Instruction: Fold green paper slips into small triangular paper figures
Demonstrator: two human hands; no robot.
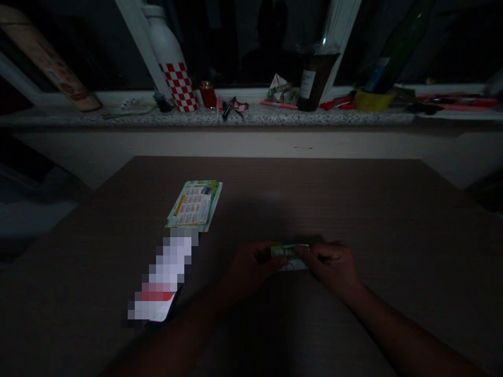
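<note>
Green-and-white paper (293,265) pinched between both hands (251,268) (337,268), thumbs (280,261) on top, forearms (404,324) angled inward over brown tabletop (334,199).

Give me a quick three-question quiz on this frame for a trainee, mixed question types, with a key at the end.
1. What do the left hand and right hand hold between them?
A) a red pen
B) a small green-and-white paper
C) a glass bottle

2. True or false: in the picture, the stack of printed sheets lies on the table to the left of both hands.

3. Fill in: the white bottle on the speckled windowsill has a red-and-white ____ pattern on its lower part.

Key: 1. B; 2. True; 3. checkered
</note>
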